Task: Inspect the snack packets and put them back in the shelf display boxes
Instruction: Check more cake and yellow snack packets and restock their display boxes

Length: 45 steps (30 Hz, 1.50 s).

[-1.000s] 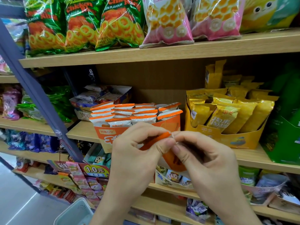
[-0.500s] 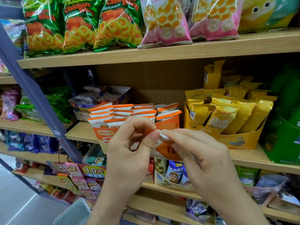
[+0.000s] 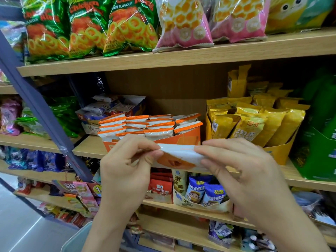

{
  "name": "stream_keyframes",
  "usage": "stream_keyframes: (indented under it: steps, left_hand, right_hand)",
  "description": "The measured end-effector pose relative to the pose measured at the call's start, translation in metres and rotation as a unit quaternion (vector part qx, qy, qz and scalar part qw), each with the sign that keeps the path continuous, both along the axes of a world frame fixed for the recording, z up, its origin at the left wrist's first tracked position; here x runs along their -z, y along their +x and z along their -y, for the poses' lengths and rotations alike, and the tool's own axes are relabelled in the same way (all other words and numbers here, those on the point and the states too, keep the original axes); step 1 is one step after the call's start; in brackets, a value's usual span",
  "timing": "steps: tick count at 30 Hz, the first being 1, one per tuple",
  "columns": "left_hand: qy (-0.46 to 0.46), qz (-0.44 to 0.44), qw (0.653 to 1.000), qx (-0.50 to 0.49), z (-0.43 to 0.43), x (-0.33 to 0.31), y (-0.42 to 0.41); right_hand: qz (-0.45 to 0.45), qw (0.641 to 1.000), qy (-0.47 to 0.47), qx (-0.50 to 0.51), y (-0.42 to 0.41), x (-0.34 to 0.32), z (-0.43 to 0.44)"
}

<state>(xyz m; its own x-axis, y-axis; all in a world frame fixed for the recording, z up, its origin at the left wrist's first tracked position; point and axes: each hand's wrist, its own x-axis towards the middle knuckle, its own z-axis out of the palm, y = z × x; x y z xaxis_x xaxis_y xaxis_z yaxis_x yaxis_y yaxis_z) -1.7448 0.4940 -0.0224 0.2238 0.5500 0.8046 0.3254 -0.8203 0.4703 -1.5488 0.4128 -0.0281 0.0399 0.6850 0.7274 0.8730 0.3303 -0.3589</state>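
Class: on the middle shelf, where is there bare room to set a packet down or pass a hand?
Bare board for the held packet lies left of the orange display box, beside the blue upright; open space stands above that box, under the top shelf. Crowded: that box's packed rows and the yellow box close alongside.

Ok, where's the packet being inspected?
Head view, centre: the packet is pinched between the left hand and right hand, in front of the orange box.
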Motion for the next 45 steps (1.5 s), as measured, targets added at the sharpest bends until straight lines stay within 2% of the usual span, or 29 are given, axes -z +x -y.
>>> stream_keyframes:
  steps: [3, 7, 13, 19, 21, 23, 25, 30, 33, 35, 41, 45]
  left_hand:
    - [-0.029, 0.025, 0.999, 0.011, 0.001, 0.003, 0.001]
    - [-0.033, -0.009, 0.999, 0.007, 0.000, 0.005, 0.004]
    - [0.029, -0.101, 0.994, 0.011, 0.004, 0.005, 0.007]
    - [0.059, -0.030, 0.998, 0.009, 0.001, 0.006, 0.006]
    - [0.037, -0.001, 0.999, 0.013, 0.001, 0.007, 0.005]
    - [-0.003, 0.033, 0.999, 0.014, 0.001, 0.008, 0.004]
    - [-0.037, 0.052, 0.998, 0.010, 0.002, 0.009, 0.003]
    - [-0.075, -0.002, 0.997, -0.001, 0.002, 0.011, 0.006]
    - [-0.028, -0.091, 0.995, -0.029, 0.003, 0.010, 0.007]
    - [-0.018, -0.116, 0.993, -0.032, 0.005, 0.009, 0.008]
    - [-0.006, -0.084, 0.996, -0.025, 0.003, 0.009, 0.005]
    - [-0.046, -0.014, 0.999, -0.023, 0.002, 0.012, 0.004]
  right_hand:
    - [-0.102, 0.993, 0.000, -0.056, 0.005, 0.001, -0.001]
    - [-0.100, 0.994, 0.018, -0.045, 0.004, 0.008, -0.004]
    - [-0.082, 0.996, 0.038, -0.023, -0.002, 0.007, -0.004]
    - [-0.137, 0.989, -0.015, -0.057, -0.007, 0.005, -0.002]
    - [-0.223, 0.969, -0.046, -0.093, -0.006, 0.000, -0.001]
    - [-0.360, 0.915, -0.092, -0.158, -0.006, -0.006, 0.001]
    - [-0.427, 0.875, -0.118, -0.195, -0.005, -0.007, 0.001]
    - [-0.450, 0.875, -0.085, -0.157, -0.010, -0.005, -0.004]
    - [-0.448, 0.879, -0.076, -0.143, -0.011, -0.002, -0.005]
    - [-0.448, 0.880, -0.073, -0.142, -0.012, 0.000, -0.005]
    - [-0.454, 0.869, -0.107, -0.164, -0.015, 0.000, -0.008]
    - [-0.497, 0.822, -0.168, -0.223, -0.015, -0.002, -0.012]
